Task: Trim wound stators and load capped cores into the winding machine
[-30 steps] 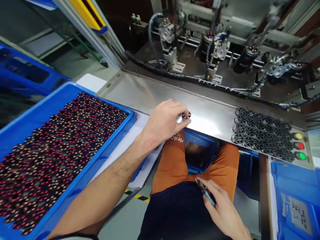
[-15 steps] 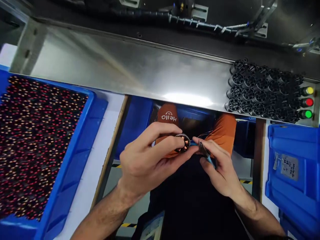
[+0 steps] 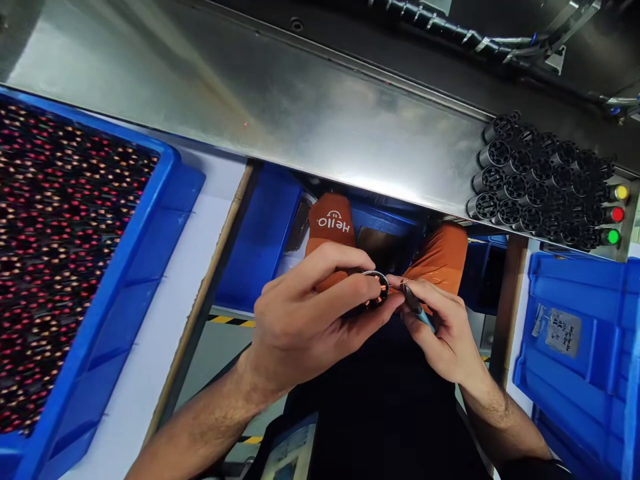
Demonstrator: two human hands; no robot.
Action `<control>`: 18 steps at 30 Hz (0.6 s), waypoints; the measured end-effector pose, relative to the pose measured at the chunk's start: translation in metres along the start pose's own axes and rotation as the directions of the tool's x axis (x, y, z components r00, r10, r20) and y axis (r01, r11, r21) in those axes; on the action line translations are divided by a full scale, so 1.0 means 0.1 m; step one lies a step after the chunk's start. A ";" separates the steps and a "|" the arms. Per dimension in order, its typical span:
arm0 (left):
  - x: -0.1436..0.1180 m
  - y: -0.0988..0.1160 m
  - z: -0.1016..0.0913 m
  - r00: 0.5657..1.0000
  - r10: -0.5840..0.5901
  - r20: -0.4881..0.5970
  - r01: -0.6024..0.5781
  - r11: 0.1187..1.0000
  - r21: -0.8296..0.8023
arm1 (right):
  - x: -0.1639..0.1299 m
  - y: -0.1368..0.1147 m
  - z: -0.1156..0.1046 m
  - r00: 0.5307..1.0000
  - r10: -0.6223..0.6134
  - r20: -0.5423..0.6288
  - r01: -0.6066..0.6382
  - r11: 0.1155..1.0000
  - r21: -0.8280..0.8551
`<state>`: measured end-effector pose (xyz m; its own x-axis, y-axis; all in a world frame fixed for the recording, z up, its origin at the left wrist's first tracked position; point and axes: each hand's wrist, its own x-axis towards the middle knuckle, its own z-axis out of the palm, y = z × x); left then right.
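My left hand [image 3: 305, 313] is closed around a round motor part [image 3: 383, 287] with a metal rim and copper windings. Its thumb and fingers cover much of that part. In my right hand [image 3: 447, 327] is a small pair of pliers [image 3: 415, 305] with dark jaws and a blue handle. The jaws point up and left, close beside the motor part, where the fingertips of both hands nearly meet. Thin wire ends seem to lie between the fingertips, too small to make out clearly.
A blue crate [image 3: 170, 167] full of copper-wound parts stands at left. Black cylindrical housings [image 3: 540, 180] are grouped on the right of the metal ledge [image 3: 320, 133], beside yellow, red and green buttons [image 3: 618, 215]. A blue bin [image 3: 580, 380] is at right.
The view has shifted, and both hands sit slightly further right in it. The blue strands seen between motor part and pliers no longer show. Both hands keep their holds.
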<state>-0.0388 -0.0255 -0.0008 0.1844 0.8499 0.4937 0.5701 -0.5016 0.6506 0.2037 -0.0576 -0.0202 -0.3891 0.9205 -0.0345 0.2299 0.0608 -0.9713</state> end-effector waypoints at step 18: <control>-0.14 0.01 0.01 0.989 -0.018 0.148 0.027 0.998 -0.059 | 0.09 0.14 -0.02 0.938 0.335 0.087 -0.345 0.884 0.317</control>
<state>-0.0398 -0.0383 -0.0075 0.2907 0.8733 0.3910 0.5264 -0.4872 0.6968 0.2054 -0.0474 -0.0335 -0.3657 0.8506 -0.3779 0.0545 -0.3857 -0.9210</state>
